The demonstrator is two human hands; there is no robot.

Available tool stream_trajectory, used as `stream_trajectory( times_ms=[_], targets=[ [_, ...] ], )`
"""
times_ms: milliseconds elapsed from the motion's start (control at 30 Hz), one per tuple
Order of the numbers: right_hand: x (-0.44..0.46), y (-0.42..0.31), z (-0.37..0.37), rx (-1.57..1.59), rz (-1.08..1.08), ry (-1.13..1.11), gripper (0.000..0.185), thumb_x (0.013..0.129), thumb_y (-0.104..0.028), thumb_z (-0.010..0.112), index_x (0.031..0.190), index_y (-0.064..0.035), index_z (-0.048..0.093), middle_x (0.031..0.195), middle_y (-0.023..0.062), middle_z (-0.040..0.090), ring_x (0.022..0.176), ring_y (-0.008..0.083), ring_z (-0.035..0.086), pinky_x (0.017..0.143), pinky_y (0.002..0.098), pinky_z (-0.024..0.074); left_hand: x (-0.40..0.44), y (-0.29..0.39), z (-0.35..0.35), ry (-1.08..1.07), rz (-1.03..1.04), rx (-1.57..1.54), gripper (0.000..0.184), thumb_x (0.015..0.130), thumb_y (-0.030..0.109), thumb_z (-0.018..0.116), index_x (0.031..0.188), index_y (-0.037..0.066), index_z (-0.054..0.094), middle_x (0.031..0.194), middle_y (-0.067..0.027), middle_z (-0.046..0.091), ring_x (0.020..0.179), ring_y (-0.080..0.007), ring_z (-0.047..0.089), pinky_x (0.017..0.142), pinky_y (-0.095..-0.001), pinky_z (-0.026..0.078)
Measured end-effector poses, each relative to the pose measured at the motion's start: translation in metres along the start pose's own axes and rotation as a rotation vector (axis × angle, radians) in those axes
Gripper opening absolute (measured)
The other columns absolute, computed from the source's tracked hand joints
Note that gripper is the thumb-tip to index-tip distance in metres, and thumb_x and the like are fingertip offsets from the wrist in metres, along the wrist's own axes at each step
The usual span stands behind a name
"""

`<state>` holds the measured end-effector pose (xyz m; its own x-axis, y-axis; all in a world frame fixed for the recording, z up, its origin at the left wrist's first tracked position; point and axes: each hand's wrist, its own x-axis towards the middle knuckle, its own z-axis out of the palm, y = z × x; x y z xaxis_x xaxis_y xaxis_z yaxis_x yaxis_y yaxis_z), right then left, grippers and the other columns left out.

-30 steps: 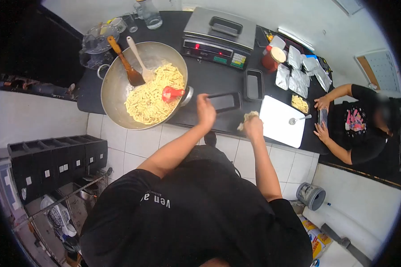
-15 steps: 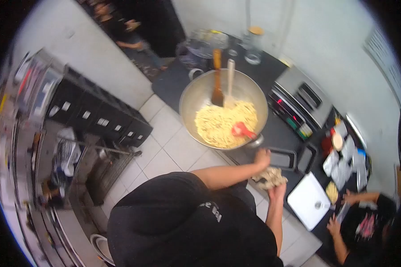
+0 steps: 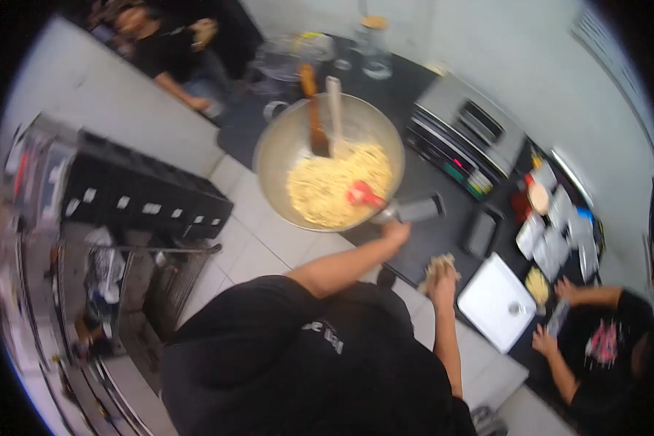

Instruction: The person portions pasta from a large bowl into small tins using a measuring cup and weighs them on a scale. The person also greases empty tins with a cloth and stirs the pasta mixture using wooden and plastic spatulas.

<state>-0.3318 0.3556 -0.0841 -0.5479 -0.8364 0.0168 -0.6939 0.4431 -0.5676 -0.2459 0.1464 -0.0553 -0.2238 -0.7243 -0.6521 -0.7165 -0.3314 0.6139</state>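
Observation:
My left hand (image 3: 396, 234) is closed at the near end of a dark loaf pan (image 3: 423, 208), beside the metal bowl's handle. The large metal bowl (image 3: 269, 160) holds a heap of pale yellow shredded food (image 3: 334, 185). In it rest a brown wooden spatula (image 3: 317, 134), a pale-handled utensil (image 3: 334, 109) and a red scoop (image 3: 363, 194). My right hand (image 3: 441, 285) presses a crumpled beige cloth (image 3: 443, 265) onto the counter's front edge, left of a white tray (image 3: 479, 312).
A second dark loaf pan (image 3: 483, 231) lies near the tray. Behind it stands a digital scale (image 3: 465, 138). Foil-like packs (image 3: 552, 247) fill the right side. A co-worker's hands (image 3: 548, 338) are at the lower right; another person (image 3: 167, 51) stands in the doorway.
My left hand has left the cloth and shifted the nearer loaf pan towards the bowl. My right hand has brought the cloth down onto the counter. The view has shifted too.

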Motion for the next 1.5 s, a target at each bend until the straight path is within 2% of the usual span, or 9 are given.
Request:
stream_trajectory(
  times_ms=[133, 333, 533, 667, 767, 933, 1300, 1400, 1500],
  targets=[
    [-0.001, 0.017, -0.033, 0.273, 0.205, 0.067, 0.03, 0.085, -0.009, 0.056, 0.111, 0.0024, 0.062, 0.118, 0.0221, 0.058, 0.112, 0.0385, 0.054, 0.098, 0.0418, 0.0421, -0.055, 0.003, 0.02, 0.31, 0.81, 0.044, 0.057, 0.083, 0.017, 0.064, 0.128, -0.011, 0.042, 0.136, -0.0288, 0.039, 0.13, -0.0454, 0.032, 0.108, -0.0494, 0.028],
    [-0.004, 0.014, -0.065, 0.292, 0.224, 0.037, 0.031, 0.084, -0.005, 0.051, 0.112, -0.0001, 0.063, 0.118, 0.0192, 0.059, 0.111, 0.0349, 0.057, 0.097, 0.0376, 0.0442, -0.001, 0.136, 0.115, -0.11, 1.445, 0.222, 0.037, 0.082, -0.002, 0.051, 0.118, 0.001, 0.058, 0.125, -0.0177, 0.055, 0.122, -0.0362, 0.048, 0.101, -0.0421, 0.041],
    [-0.009, 0.029, -0.037, 0.41, 0.413, 0.024, 0.032, 0.084, -0.012, 0.051, 0.109, 0.0022, 0.063, 0.115, 0.0234, 0.059, 0.108, 0.0389, 0.056, 0.096, 0.0396, 0.0436, 0.03, 0.179, 0.17, -0.151, 1.406, 0.983, 0.022, 0.082, 0.003, 0.051, 0.101, 0.002, 0.062, 0.107, -0.0152, 0.058, 0.103, -0.032, 0.058, 0.089, -0.0409, 0.05],
    [0.002, 0.056, -0.026, 0.526, 0.513, 0.07, 0.036, 0.086, -0.019, 0.051, 0.113, 0.0027, 0.062, 0.112, 0.0235, 0.062, 0.105, 0.0374, 0.059, 0.091, 0.0373, 0.046, 0.029, 0.192, 0.168, -0.086, 1.448, 1.006, 0.015, 0.081, 0.002, 0.053, 0.093, 0.001, 0.061, 0.106, -0.0165, 0.057, 0.1, -0.0319, 0.06, 0.083, -0.0395, 0.054],
    [0.015, 0.06, -0.031, 0.865, 0.645, 0.107, 0.03, 0.094, -0.012, 0.047, 0.115, 0.005, 0.06, 0.096, 0.0077, 0.065, 0.083, 0.0124, 0.061, 0.072, 0.0256, 0.048, 0.032, 0.191, 0.171, -0.089, 1.443, 1.009, 0.019, 0.081, 0.002, 0.053, 0.099, 0.0, 0.057, 0.106, -0.018, 0.057, 0.099, -0.0328, 0.061, 0.082, -0.0399, 0.053],
    [0.033, 0.055, -0.048, 0.997, 0.7, 0.188, 0.03, 0.094, -0.012, 0.047, 0.111, 0.0083, 0.06, 0.093, 0.0095, 0.066, 0.083, 0.0148, 0.062, 0.074, 0.0269, 0.0483, 0.05, 0.181, 0.17, -0.157, 1.448, 1.033, 0.019, 0.086, 0.006, 0.05, 0.102, 0.001, 0.057, 0.104, -0.0163, 0.059, 0.1, -0.0314, 0.061, 0.082, -0.04, 0.054],
    [-0.004, 0.062, -0.071, 0.815, 0.597, 0.378, 0.029, 0.091, -0.019, 0.056, 0.103, 0.0049, 0.065, 0.093, 0.01, 0.068, 0.085, 0.0186, 0.063, 0.077, 0.0307, 0.0495, 0.021, 0.173, 0.095, -0.289, 1.335, 0.451, 0.029, 0.075, 0.012, 0.054, 0.1, -0.003, 0.053, 0.103, -0.0236, 0.054, 0.105, -0.0422, 0.051, 0.092, -0.0461, 0.043],
    [0.007, 0.004, -0.111, 1.099, 0.529, 0.407, 0.03, 0.091, -0.016, 0.054, 0.114, 0.0008, 0.062, 0.105, 0.0141, 0.067, 0.097, 0.0229, 0.063, 0.088, 0.0338, 0.0475, -0.016, 0.134, 0.068, -0.208, 1.056, 0.096, 0.034, 0.08, 0.014, 0.053, 0.111, 0.001, 0.052, 0.103, -0.0227, 0.056, 0.105, -0.0387, 0.053, 0.092, -0.0453, 0.042],
    [0.039, -0.026, -0.075, 0.375, 0.142, 0.378, 0.031, 0.087, -0.007, 0.055, 0.117, -0.0005, 0.059, 0.122, 0.0206, 0.057, 0.114, 0.0344, 0.054, 0.099, 0.0401, 0.041, -0.045, 0.087, 0.059, -0.306, 0.903, 0.056, 0.033, 0.085, 0.014, 0.049, 0.116, 0.005, 0.057, 0.109, -0.0216, 0.058, 0.107, -0.0369, 0.054, 0.096, -0.0444, 0.041]
  ],
)
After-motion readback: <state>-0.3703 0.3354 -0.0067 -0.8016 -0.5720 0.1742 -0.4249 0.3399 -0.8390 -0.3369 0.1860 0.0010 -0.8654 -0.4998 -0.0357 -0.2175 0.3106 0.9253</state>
